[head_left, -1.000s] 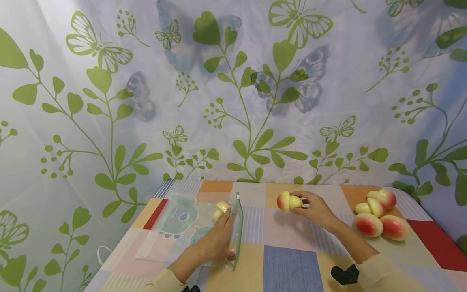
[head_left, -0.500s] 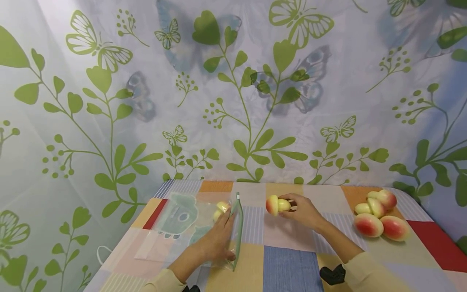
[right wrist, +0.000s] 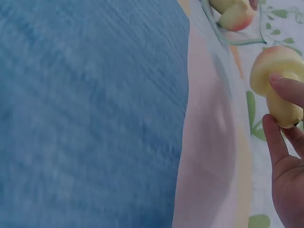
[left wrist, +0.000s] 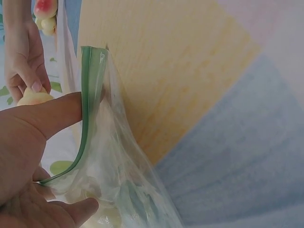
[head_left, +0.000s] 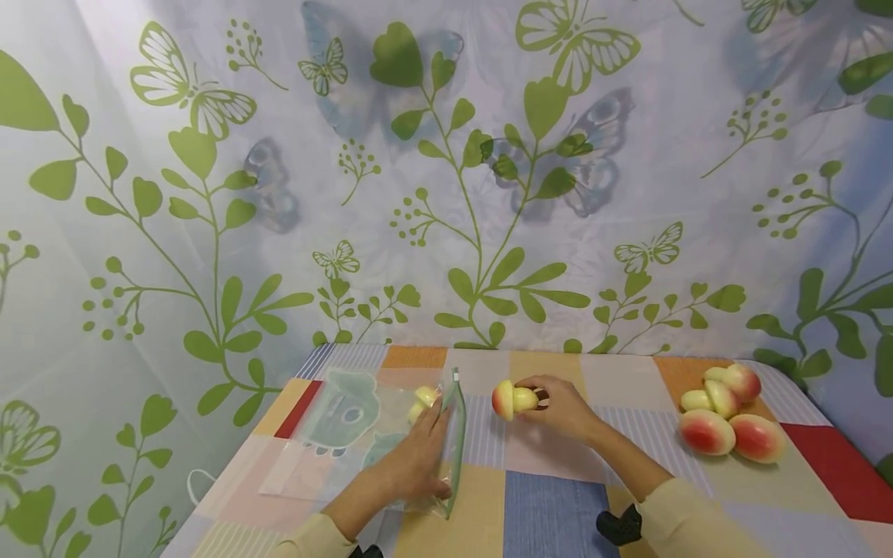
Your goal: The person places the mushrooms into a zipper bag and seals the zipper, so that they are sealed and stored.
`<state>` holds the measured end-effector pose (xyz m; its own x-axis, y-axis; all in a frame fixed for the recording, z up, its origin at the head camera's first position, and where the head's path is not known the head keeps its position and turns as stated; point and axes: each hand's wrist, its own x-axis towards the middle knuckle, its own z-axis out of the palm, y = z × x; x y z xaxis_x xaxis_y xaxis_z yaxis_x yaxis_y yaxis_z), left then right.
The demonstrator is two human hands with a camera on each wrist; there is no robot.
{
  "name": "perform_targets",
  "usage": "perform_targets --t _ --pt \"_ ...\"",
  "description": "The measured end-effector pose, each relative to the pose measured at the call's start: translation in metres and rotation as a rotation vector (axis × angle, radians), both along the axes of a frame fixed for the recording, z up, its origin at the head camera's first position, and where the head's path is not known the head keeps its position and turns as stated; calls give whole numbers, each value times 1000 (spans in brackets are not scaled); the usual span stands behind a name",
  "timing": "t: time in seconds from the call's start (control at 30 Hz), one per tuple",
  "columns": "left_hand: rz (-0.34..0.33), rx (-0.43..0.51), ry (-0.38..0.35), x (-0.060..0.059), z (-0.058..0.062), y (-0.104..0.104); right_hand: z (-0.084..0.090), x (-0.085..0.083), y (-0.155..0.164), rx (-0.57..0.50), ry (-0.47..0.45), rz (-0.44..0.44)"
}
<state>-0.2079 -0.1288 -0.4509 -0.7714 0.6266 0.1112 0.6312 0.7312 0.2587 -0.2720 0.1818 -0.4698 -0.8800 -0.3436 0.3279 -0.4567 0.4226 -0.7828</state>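
Right hand (head_left: 565,407) shifted left across the table (head_left: 551,496) since a second ago, closer to the bag (head_left: 363,434) now, fruit (head_left: 512,399) still pinched between curled fingertips and just above the cloth. Left hand (head_left: 418,457) hasn't budged: thumb and fingers holding the bag's green zip edge (left wrist: 88,114) up, mouth propped open toward the fruit. Bag lying flat on the left side, a couple of yellowish pieces (head_left: 421,401) already inside near the opening. Pile of fruit (head_left: 725,415) sitting well apart at the right end.
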Motion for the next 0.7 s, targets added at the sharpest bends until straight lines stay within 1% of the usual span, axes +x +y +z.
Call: perform_targets --t 0.17,0.37,0.53,0.7 --pt "4 4 18 -1 -2 0 -1 0 -17 -2 11 58" --pt "8 -5 41 -1 -1 2 -4 -6 -38 24 25 99" --pt "14 0 29 1 1 3 -4 -7 -55 40 29 122" --pt "24 2 7 3 2 4 -5 -6 -71 91 80 121"
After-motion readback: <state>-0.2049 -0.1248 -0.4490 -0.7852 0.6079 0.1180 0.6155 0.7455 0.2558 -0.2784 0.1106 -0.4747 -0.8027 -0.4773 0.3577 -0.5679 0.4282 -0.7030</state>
